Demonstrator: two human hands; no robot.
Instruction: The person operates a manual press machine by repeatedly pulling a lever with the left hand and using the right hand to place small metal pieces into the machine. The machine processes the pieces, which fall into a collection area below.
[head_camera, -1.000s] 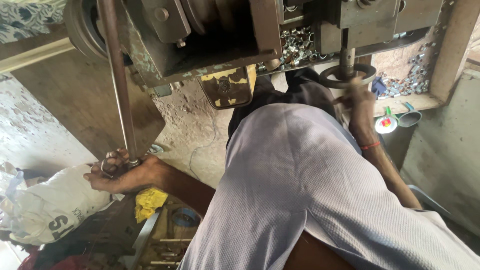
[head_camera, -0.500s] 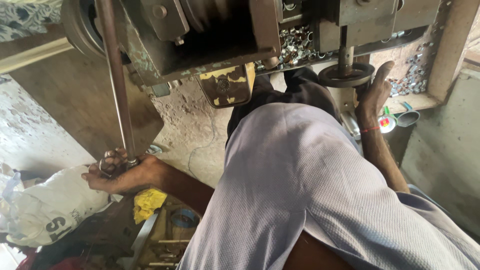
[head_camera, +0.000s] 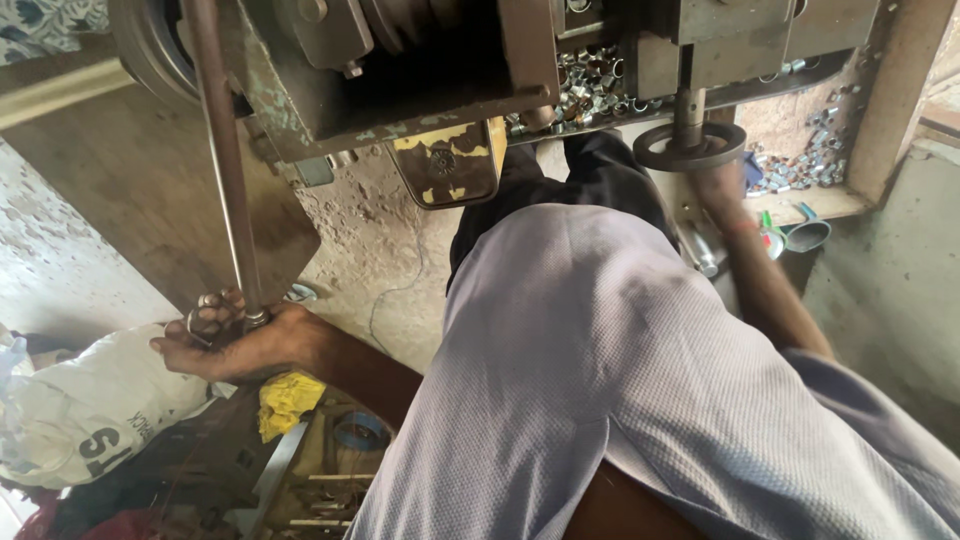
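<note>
Machine body (head_camera: 420, 70): a heavy, worn metal press is seen filling the upper part of the view, with a dark pulley wheel (head_camera: 150, 50) at its upper left and a yellow-painted plate (head_camera: 445, 165) hung beneath it.
Sack (head_camera: 85, 410): a white printed sack is seen lying at the lower left, just beside the left hand.
Lever rod (head_camera: 225, 170): a long steel rod is held with its long axis nearly upright, tilted slightly; the top end runs up past the machine's left side and the bottom end points down into the left hand.
Round die plate (head_camera: 690, 147): a dark disc is carried on a short vertical spindle under the machine's right side, lying flat.
Metal parts (head_camera: 590, 75): small shiny rings and caps are heaped on the machine bed behind the spindle.
Left hand (head_camera: 235, 340): the arm is stretched out low to the left, and the fingers are clenched around the rod's lower end.
Right hand (head_camera: 715, 185): it is raised just beneath the disc, forearm angled up from the lower right; its grip cannot be told.
</note>
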